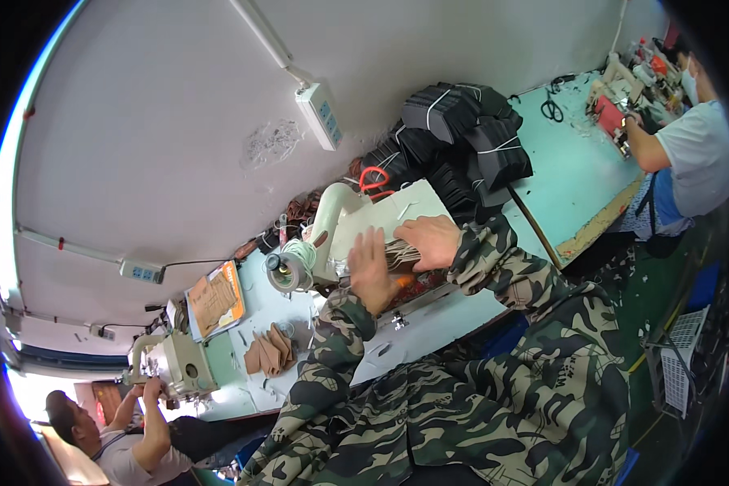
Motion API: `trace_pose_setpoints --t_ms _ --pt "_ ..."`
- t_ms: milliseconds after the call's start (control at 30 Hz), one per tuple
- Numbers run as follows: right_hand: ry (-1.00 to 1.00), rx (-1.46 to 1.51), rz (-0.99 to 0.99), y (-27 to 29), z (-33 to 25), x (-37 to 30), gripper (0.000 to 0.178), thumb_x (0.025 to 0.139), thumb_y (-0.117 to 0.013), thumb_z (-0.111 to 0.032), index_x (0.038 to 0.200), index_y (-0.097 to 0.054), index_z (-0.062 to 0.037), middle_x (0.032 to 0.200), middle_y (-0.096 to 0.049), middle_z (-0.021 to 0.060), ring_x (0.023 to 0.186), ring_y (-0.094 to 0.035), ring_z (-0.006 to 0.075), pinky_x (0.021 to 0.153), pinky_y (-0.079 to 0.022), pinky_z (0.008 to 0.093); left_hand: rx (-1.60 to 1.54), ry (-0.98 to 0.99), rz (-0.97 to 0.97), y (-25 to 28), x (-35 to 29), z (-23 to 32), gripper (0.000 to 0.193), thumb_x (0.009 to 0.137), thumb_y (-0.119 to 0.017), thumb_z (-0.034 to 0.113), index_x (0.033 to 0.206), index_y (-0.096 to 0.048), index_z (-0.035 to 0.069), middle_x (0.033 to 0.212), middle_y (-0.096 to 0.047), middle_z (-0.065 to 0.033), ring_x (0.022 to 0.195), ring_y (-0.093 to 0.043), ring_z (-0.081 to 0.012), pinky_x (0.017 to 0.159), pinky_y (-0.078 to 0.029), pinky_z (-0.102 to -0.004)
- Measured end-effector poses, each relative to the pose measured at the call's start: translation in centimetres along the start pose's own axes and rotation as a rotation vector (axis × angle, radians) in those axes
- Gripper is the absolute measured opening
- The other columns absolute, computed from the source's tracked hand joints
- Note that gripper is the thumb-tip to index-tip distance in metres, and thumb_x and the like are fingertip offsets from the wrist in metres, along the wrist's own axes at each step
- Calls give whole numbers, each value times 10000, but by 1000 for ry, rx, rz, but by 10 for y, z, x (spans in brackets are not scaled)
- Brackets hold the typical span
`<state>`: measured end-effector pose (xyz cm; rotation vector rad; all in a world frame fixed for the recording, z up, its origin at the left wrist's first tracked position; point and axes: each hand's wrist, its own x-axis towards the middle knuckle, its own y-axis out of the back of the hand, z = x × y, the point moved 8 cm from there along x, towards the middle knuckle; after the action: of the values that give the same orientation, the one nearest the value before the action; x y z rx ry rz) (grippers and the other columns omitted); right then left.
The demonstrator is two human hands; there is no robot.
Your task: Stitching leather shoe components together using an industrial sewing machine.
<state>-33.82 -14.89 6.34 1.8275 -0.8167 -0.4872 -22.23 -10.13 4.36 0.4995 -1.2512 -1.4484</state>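
My right hand (pixel 431 242) curls over a stack of thin beige pieces (pixel 402 253) on the sewing machine bed, its fingers closed on the stack's upper side. My left hand (pixel 370 271) is raised just left of the stack, fingers stretched out and slightly blurred. It appears apart from the pieces, holding nothing. The cream sewing machine (pixel 332 217) stands right behind my hands, a light thread cone (pixel 300 256) beside its arm. What the pieces are made of is too small to tell.
Bundles of black pieces (pixel 441 113) tied with white string are piled behind the machine. Orange-handled scissors (pixel 373 179) lie near them. Brown pieces (pixel 270 351) and an orange-edged folder (pixel 217 300) lie to the left. One person (pixel 697 154) works at right, another (pixel 130 441) at lower left.
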Motion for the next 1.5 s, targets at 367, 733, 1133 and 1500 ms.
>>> trace_pose_setpoints --t_ms 367,733,1133,1500 --pt "14 511 101 22 68 -28 737 617 -824 -279 1242 -545 -4 1192 -592 165 1084 -592 340 934 -475 417 -359 116 -132 -23 29 -6 651 673 -838 193 1216 -530 7 1102 -596 -215 1013 -539 -428 876 -423 -489" --pt "80 775 430 -24 52 -37 1032 637 -866 -180 1466 -279 2 1390 -413 213 1295 -439 331 1094 -352 380 -336 65 -101 -11 31 11 849 651 -825 99 1365 -384 -33 1167 -566 -238 1061 -561 -395 935 -447 -447" --pt "15 823 516 -19 28 -39 904 659 -765 -97 1449 -334 -13 1227 -537 207 1172 -534 356 1024 -419 391 -126 53 -111 -2 4 -12 924 625 -817 25 1414 -340 -36 1322 -483 -237 1221 -482 -393 1036 -409 -402" --pt "-75 849 405 -34 20 -23 854 644 -782 -82 1399 -391 -5 1286 -482 181 1196 -513 309 1020 -419 372 -120 188 15 2 -9 -33 1026 570 -824 83 1449 -310 -37 1428 -398 -277 1331 -418 -402 1093 -385 -412"
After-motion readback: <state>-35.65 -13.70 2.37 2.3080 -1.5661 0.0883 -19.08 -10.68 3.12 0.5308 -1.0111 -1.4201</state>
